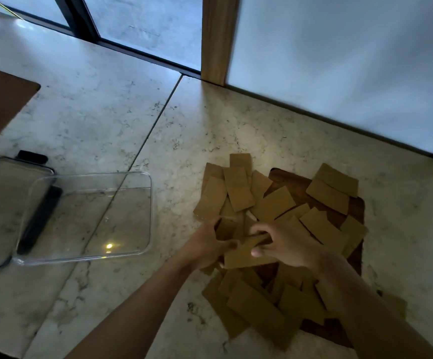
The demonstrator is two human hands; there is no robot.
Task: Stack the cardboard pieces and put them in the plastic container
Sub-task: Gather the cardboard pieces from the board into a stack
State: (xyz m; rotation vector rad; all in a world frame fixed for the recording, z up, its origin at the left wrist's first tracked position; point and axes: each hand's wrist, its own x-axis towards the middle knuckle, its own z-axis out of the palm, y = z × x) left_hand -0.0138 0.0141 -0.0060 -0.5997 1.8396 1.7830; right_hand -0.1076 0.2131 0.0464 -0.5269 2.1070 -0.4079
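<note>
A: Head view — what is on the floor?

B: Pale marble tiles (101, 110) with grey veins and a dark seam running through them. A loose heap of flat, tan cardboard pieces (238, 189) lies on a dark brown wooden board (297, 186), spilling off its left edge onto the stone. All are matte rectangles, overlapping at odd angles.

A: And the hands?

B: Both meet over the middle of the heap. The left hand (206, 246) curls its fingers and thumb around the left end of one piece (245, 255); the right hand (288, 244) pinches the same piece from the other side, thumb on top. There may be more than one piece in that grip — motion blur hides the edges.

A: The container?

B: The container (146, 203) stands well left of the heap, clear plastic, rectangular with rounded corners, with nothing in it. Its left end overlaps a clear lid (0, 203) with black clips, cut off by the frame edge.

A: Anything else?

B: A wooden post (216, 40) and white panel (339, 60) behind; a brown surface (0, 99) at far left, partly cut off.
</note>
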